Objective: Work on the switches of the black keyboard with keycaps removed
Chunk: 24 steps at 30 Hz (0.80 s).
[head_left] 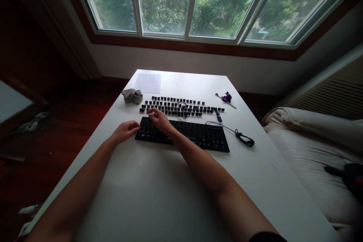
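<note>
A black keyboard (pixel 184 133) lies slightly askew on the white table, its long side towards me. My left hand (pixel 126 130) is at the keyboard's left end, thumb and fingers close together against its edge. Above the keyboard's upper left part hovers my right hand (pixel 159 120), fingers bent and a little apart, the tips near the lowest row of loose black keycaps (pixel 170 109). No keycap can be made out between those fingers. My right forearm crosses over the keyboard and hides part of its keys. The keycaps stand in several rows behind the keyboard.
A crumpled grey cloth (pixel 132 96) lies left of the keycaps, with a printed sheet (pixel 148 83) behind it. On the right are a toothbrush-like stick (pixel 230 104), a purple item (pixel 227 97) and a coiled black cable (pixel 246 140). Beyond the table's right edge is a pale cushioned seat (pixel 300 159).
</note>
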Each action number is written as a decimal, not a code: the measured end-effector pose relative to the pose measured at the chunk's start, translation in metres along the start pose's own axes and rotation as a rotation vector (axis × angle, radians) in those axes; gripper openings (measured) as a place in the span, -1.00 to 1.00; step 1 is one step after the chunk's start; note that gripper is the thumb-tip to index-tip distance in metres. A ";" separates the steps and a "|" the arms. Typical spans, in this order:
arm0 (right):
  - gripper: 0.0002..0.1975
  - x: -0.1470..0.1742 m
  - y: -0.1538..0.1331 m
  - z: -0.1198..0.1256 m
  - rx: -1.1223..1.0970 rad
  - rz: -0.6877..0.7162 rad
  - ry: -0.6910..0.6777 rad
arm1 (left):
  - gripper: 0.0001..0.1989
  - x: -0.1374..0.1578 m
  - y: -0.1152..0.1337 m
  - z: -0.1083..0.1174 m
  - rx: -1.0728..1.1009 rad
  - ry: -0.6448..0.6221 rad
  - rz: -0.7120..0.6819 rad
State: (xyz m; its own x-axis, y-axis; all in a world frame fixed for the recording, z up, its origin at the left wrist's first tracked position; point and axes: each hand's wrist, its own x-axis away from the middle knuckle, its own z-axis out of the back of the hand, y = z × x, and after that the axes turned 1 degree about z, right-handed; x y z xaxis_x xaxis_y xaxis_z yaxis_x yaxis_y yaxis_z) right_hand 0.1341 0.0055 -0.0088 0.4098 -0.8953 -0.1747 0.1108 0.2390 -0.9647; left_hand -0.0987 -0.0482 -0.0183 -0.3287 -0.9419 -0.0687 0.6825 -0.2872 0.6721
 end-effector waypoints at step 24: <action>-0.67 0.005 0.004 -0.012 -0.375 -0.050 -0.084 | -0.60 0.001 0.000 0.006 0.083 -0.161 0.024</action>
State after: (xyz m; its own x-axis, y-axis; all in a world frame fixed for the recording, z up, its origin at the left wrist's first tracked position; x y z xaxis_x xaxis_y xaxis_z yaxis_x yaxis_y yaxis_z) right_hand 0.1255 -0.0023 -0.0163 0.4870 -0.8645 -0.1243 -0.1998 0.0283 -0.9794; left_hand -0.1035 -0.0482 -0.0141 -0.4180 -0.9063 0.0621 0.6372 -0.2438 0.7312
